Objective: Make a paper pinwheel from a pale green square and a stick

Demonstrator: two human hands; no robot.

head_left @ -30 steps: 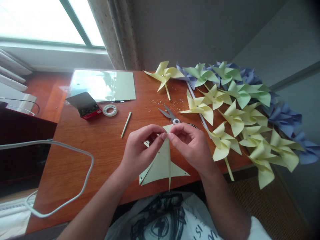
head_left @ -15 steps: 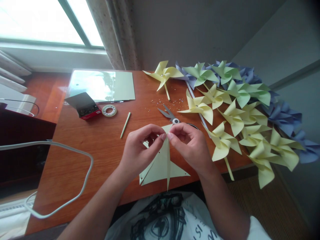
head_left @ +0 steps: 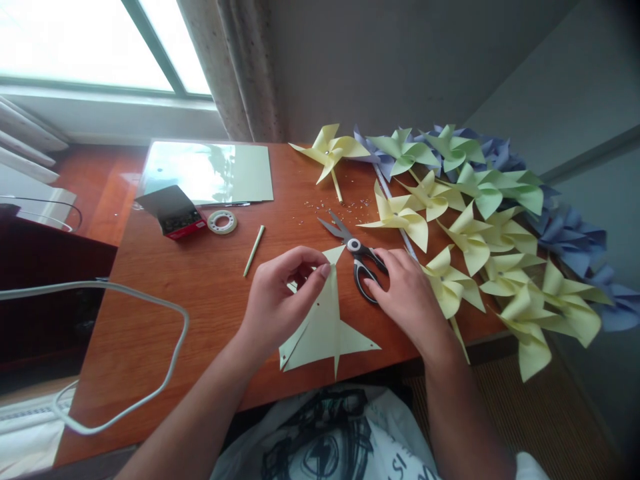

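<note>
A pale yellow-green paper cut for a pinwheel (head_left: 313, 343) lies near the table's front edge, with slits between its arms and small holes at several corners. My left hand (head_left: 287, 290) is closed in a pinch on one corner of this paper, lifting a strip of it upward. Beside it, my right hand (head_left: 407, 293) has its thumb and fingers on the black handles of the scissors (head_left: 353, 245). The scissors lie on the table with their blades parted, pointing away to the left. Their lower loop shows; the end of the upper handle is hidden by my fingers.
Many yellow, green and blue pinwheels (head_left: 445, 280) crowd the right side. On the left are a small open red-and-black box (head_left: 175, 213), a tape roll (head_left: 222, 222), a rolled paper stick (head_left: 254, 251) and a glossy sheet pack (head_left: 250, 173). A white cable (head_left: 175, 360) crosses the table's left edge.
My right hand has let go of the paper corner and moved right onto the scissors' handles. My left hand keeps its pinch on the paper.
</note>
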